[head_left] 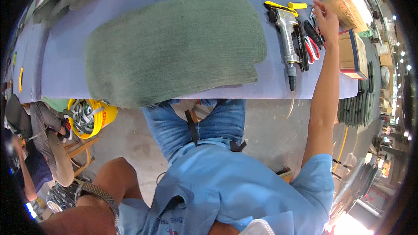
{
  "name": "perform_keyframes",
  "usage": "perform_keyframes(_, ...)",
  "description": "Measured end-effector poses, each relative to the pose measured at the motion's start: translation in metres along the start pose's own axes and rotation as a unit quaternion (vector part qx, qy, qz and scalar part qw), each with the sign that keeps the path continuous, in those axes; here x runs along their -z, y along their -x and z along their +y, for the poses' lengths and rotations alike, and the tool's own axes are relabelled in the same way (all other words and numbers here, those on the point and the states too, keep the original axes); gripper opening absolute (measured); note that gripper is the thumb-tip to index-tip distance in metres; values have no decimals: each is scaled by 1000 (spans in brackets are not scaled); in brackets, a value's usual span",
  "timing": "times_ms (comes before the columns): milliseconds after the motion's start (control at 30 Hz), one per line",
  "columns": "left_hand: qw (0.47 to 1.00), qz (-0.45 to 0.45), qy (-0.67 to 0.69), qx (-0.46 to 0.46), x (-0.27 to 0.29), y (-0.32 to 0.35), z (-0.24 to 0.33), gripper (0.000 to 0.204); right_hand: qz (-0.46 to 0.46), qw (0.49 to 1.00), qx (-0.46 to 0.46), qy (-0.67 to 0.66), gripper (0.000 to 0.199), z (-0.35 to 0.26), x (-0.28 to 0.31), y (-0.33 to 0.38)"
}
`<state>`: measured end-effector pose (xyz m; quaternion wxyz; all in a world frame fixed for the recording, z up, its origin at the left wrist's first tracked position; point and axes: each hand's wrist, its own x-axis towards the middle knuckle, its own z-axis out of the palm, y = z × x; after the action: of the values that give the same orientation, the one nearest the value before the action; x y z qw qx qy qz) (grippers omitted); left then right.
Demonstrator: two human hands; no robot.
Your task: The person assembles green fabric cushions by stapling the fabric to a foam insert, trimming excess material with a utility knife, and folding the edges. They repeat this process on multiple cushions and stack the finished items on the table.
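My right hand [325,19] reaches over the far right of the table, its fingers loosely bent and apart, with nothing visible in them. Its fingertips are close to the thin shaft of a yellow-handled tool [298,5], perhaps a screwdriver; whether they touch it I cannot tell. Below the hand lie red-and-white-handled scissors [311,50] and a black-handled tool [312,33]. To their left rests a silver and black air stapler [287,35] with a hose. A dark green fabric piece [178,48] lies flat before me. My left arm bends back at the lower left, its hand out of the picture.
Cardboard boxes [351,52] stand at the table's right edge, above stacked dark green pieces [355,111]. A yellow bucket [106,115] of strips is beside a wooden stool [82,154] at left. Another person [52,148] sits there. More dark fabric [72,0] lies far left.
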<state>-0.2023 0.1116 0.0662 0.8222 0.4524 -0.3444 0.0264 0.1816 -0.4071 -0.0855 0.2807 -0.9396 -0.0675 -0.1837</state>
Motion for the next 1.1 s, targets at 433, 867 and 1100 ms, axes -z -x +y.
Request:
perform_keyframes(433,582,300,-692,305,246,54,-106,59,-88,979,5,185,43,47,-67,-53)
perform_keyframes(867,432,198,-855,205,168,66,-120,56,109,910,75,-393,32,-105,-55,177)
perform_keyframes(1100,577,-159,-795,96,8,-7,-238,77,15,988,58,-139,70,-115,-84,216)
